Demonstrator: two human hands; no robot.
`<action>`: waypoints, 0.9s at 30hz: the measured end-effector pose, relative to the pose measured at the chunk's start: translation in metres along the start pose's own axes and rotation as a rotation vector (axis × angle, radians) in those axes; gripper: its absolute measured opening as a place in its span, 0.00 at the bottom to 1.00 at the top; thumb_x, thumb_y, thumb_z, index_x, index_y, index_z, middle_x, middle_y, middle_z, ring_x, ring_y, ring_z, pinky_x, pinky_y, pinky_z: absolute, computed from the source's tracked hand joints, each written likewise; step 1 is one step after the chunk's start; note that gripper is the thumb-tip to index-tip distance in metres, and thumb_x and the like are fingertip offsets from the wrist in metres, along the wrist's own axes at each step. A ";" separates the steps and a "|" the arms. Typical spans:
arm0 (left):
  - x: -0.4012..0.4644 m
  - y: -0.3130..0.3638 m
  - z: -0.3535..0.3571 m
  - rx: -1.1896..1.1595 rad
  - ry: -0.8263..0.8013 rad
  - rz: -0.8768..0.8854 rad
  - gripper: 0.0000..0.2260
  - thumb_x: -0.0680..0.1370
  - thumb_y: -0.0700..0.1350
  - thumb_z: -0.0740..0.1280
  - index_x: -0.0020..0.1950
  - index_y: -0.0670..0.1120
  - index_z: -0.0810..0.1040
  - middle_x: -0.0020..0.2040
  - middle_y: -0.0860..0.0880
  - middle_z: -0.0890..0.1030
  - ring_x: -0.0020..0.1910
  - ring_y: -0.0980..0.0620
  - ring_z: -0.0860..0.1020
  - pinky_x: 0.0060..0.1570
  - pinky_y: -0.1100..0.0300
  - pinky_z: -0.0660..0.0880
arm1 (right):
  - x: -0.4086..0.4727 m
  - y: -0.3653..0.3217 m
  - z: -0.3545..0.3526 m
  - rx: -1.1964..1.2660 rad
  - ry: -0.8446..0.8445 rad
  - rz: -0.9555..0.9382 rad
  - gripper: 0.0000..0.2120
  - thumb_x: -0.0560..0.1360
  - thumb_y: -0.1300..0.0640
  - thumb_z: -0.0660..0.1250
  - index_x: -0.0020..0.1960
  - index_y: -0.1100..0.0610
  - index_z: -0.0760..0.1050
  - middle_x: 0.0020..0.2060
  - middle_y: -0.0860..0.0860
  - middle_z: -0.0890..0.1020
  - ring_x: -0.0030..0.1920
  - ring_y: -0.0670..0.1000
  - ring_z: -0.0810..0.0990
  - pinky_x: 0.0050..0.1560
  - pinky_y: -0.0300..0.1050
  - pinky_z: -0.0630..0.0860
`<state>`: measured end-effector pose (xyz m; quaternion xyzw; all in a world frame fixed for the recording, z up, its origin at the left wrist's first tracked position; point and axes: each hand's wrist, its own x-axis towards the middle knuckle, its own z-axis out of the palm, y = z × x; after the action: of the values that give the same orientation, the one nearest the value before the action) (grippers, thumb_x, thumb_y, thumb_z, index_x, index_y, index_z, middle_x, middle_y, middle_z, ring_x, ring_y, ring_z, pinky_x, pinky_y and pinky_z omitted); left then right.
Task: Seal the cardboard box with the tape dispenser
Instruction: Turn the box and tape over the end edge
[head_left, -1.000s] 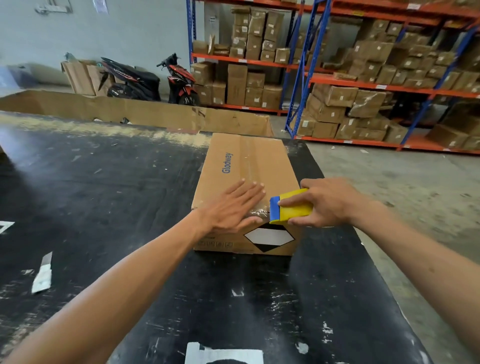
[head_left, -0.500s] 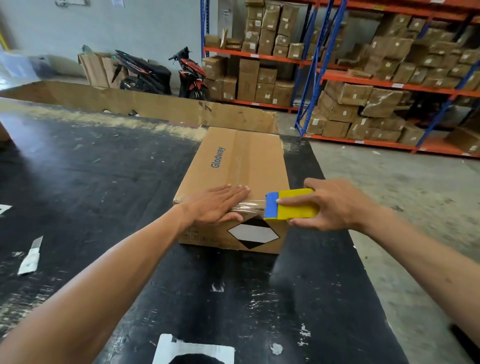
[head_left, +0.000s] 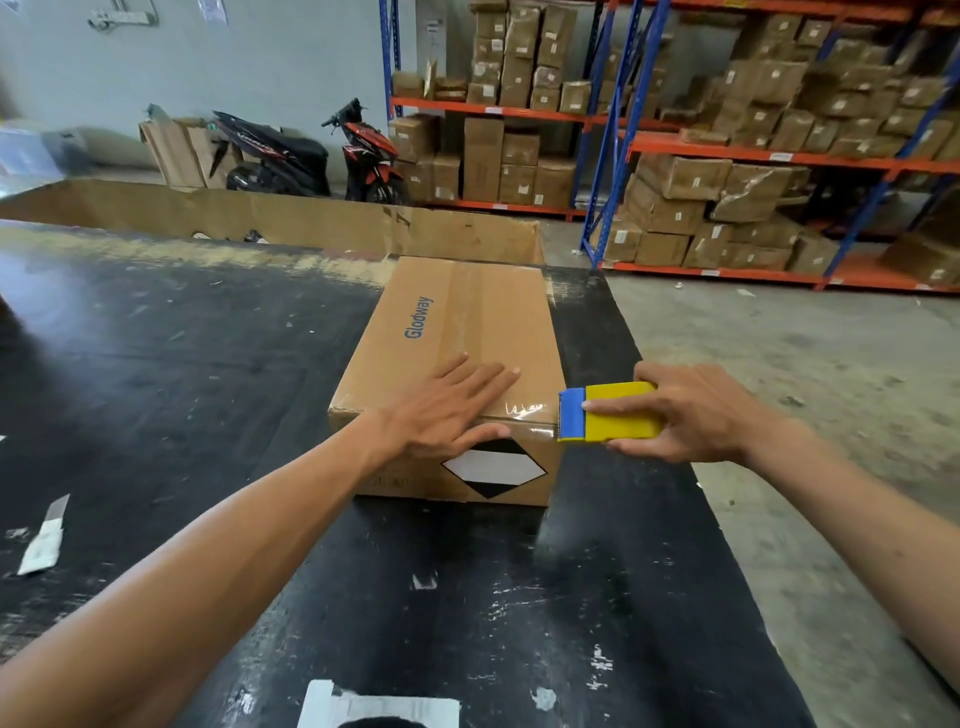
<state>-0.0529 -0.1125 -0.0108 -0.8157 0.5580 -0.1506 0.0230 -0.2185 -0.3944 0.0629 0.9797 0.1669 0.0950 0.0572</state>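
Note:
A closed cardboard box (head_left: 467, 322) printed "Glodway" lies on the black table (head_left: 182, 364), with clear tape along its top seam. My left hand (head_left: 447, 410) lies flat on the near top edge, thumb hooked over the front face, pressing shiny tape down. My right hand (head_left: 696, 415) grips a yellow and blue tape dispenser (head_left: 608, 413) at the box's near right corner. A short stretch of clear tape (head_left: 530, 410) runs from the dispenser's blue end along the edge to my left hand.
A white utility knife (head_left: 44, 538) lies on the table at the left. A white label (head_left: 379, 709) sits at the near edge. A long open cardboard bin (head_left: 311, 223) stands behind the table. Shelving racks with cartons (head_left: 727, 171) and parked scooters (head_left: 311, 156) fill the background.
My right hand has drawn the dispenser to the right, past the box's right corner, laying tape along the near edge. My left hand stays flat on the box, now with its thumb over the front.

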 end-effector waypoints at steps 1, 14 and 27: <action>0.009 0.006 0.003 -0.001 0.009 0.023 0.33 0.82 0.64 0.41 0.81 0.45 0.44 0.80 0.43 0.55 0.79 0.47 0.53 0.78 0.47 0.45 | 0.001 0.000 0.000 -0.001 0.004 0.000 0.29 0.71 0.27 0.56 0.68 0.35 0.75 0.39 0.50 0.75 0.29 0.51 0.75 0.27 0.41 0.63; 0.030 0.016 0.020 0.005 -0.089 0.090 0.37 0.79 0.63 0.34 0.80 0.43 0.51 0.80 0.44 0.53 0.79 0.47 0.52 0.78 0.53 0.48 | -0.005 0.001 0.008 0.008 0.064 -0.010 0.27 0.72 0.30 0.60 0.67 0.37 0.77 0.38 0.51 0.75 0.27 0.52 0.74 0.27 0.40 0.62; 0.029 0.016 0.016 -0.057 -0.074 0.065 0.35 0.80 0.64 0.38 0.80 0.45 0.54 0.80 0.45 0.57 0.79 0.48 0.54 0.78 0.54 0.49 | -0.049 0.033 0.019 -0.012 0.091 0.013 0.25 0.72 0.31 0.62 0.65 0.37 0.78 0.36 0.50 0.73 0.25 0.52 0.70 0.24 0.40 0.61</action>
<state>-0.0533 -0.1468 -0.0229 -0.8024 0.5872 -0.1034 0.0254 -0.2499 -0.4437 0.0411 0.9751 0.1622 0.1411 0.0549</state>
